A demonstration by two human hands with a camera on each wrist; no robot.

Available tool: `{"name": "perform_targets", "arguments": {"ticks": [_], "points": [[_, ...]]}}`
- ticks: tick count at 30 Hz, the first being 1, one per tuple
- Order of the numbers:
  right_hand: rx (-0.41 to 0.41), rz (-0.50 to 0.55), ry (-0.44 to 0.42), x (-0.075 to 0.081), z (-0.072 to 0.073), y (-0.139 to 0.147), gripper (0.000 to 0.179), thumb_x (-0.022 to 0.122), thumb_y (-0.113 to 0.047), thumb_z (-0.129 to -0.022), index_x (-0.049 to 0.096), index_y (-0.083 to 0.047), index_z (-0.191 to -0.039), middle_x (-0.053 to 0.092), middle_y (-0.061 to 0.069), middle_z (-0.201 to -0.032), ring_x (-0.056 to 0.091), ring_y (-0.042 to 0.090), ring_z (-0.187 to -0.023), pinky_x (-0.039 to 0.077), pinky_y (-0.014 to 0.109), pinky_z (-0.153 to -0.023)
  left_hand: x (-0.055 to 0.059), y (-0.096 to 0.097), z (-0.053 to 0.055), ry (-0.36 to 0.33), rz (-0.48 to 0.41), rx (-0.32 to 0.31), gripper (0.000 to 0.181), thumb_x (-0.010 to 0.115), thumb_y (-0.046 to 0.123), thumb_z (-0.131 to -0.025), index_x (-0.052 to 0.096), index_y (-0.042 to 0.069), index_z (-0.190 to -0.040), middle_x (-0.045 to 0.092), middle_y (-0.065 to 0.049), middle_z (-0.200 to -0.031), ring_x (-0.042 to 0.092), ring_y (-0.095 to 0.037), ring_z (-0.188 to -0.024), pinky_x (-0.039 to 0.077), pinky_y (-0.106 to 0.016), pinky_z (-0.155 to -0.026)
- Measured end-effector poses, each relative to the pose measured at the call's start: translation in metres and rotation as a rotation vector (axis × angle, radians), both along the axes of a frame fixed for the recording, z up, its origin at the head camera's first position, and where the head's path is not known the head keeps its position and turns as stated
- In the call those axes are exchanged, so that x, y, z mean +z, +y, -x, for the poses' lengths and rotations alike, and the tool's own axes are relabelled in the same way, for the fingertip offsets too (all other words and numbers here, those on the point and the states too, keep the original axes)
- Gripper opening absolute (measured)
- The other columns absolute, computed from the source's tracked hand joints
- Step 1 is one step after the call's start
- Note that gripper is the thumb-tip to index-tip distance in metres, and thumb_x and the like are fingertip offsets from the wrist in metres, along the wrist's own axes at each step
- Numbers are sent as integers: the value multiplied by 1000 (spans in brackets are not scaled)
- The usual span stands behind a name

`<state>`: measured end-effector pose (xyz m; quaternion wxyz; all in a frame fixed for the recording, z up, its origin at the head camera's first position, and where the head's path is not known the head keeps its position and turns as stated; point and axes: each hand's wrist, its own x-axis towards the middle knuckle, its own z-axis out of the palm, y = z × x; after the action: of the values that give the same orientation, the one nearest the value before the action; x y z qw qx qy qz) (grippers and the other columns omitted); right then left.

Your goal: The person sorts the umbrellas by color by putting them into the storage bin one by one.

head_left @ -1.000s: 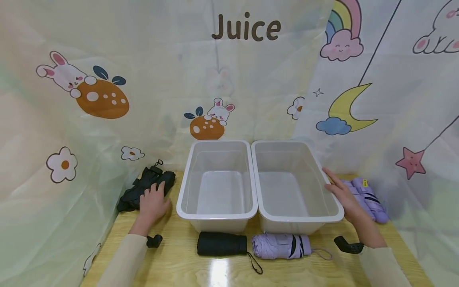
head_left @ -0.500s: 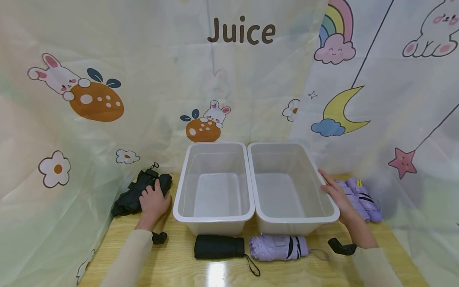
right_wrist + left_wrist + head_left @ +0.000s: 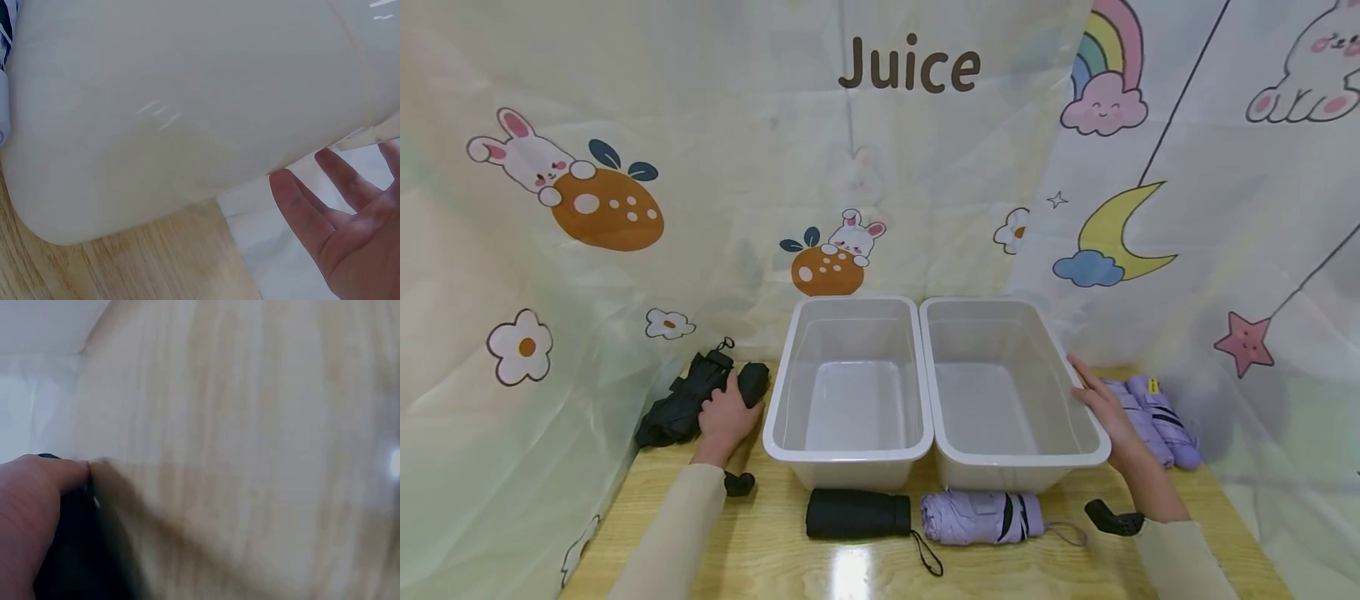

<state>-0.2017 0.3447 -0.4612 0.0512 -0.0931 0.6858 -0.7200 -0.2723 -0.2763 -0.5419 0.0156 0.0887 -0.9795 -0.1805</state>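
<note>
At the left of the table, my left hand (image 3: pixel 727 423) grips a folded black umbrella (image 3: pixel 753 384), thumb on its right side. Another black umbrella (image 3: pixel 681 408), looser and bunched, lies just left of that hand. In the left wrist view the thumb (image 3: pixel 37 494) presses against dark fabric; the other fingers are hidden. My right hand (image 3: pixel 1108 417) touches the outer right side of the right white bin (image 3: pixel 1022 460) with fairly straight, spread fingers. Purple folded umbrellas (image 3: pixel 1153 421) lie beyond that hand.
A second white bin (image 3: pixel 850 456) stands directly left of the right one; nothing lies inside either. In front of them lie a black umbrella (image 3: pixel 857 513) and a purple umbrella (image 3: pixel 981 517), both with wrist loops. A printed cloth (image 3: pixel 722 167) hangs behind and along the sides.
My left hand has closed round the right-hand black umbrella and shifted it slightly right, opening a gap from the bunched one. The right hand stays at the bin; the head view shifted slightly.
</note>
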Motion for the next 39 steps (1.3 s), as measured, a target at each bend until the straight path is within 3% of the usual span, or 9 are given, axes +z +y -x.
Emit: {"name": "perform_targets", "arguments": {"ticks": [4,8,12,16,22,28,33,39], "points": [[-13,19,4,-2,1,0,59,38,-16,-106,10,-21,-158,35,-6,-139,59,11,-102,54,30,-74,0,-1,1,17,-82,-23,87,65,40,-87,20,2,-152,39,-43,-128,41,-63,-108,36,-68,-88],[-1,-4,-7,-4,-1,0,60,38,-18,-107,8,-23,-158,30,-3,-145,57,12,-105,54,32,-76,1,-2,-3,4,-114,-41,86,65,41,-86,23,5,-152,42,-40,-128,45,-60,-108,38,-66,-87],[7,3,0,-5,-3,2,59,37,-17,-107,8,-24,-158,28,-1,-146,57,13,-106,54,34,-76,14,-1,-7,40,-119,-67,87,65,44,-87,23,7,-153,43,-39,-127,47,-59,-107,39,-67,-86],[4,22,17,-4,-3,2,59,37,-16,-107,8,-21,-158,30,-3,-144,57,12,-106,54,32,-77,45,-1,-7,102,-92,-121,86,66,46,-88,24,7,-153,44,-38,-126,49,-57,-105,40,-67,-83],[1,38,22,-4,0,0,60,38,-16,-106,7,-18,-158,33,-7,-142,57,10,-106,53,30,-78,95,1,-9,196,-43,-199,94,61,65,-84,28,11,-153,46,-33,-133,49,-53,-112,40,-67,-84],[9,36,14,-4,0,1,59,38,-17,-107,9,-23,-158,30,-5,-146,56,11,-108,53,31,-79,138,15,-10,309,-48,-271,85,69,54,-84,34,13,-150,49,-26,-133,51,-45,-112,42,-61,-85],[9,36,-6,-4,-2,2,58,37,-18,-107,10,-26,-158,31,-8,-143,56,10,-107,53,31,-77,170,38,-11,325,-23,-317,83,69,56,-82,37,20,-149,51,-20,-133,52,-38,-111,44,-57,-85],[-6,26,-14,-3,-1,0,59,38,-19,-107,9,-25,-158,29,-3,-146,56,8,-108,52,29,-79,198,69,-7,295,-15,-440,79,72,53,-81,40,26,-148,53,-14,-133,55,-34,-107,46,-52,-82]]}}
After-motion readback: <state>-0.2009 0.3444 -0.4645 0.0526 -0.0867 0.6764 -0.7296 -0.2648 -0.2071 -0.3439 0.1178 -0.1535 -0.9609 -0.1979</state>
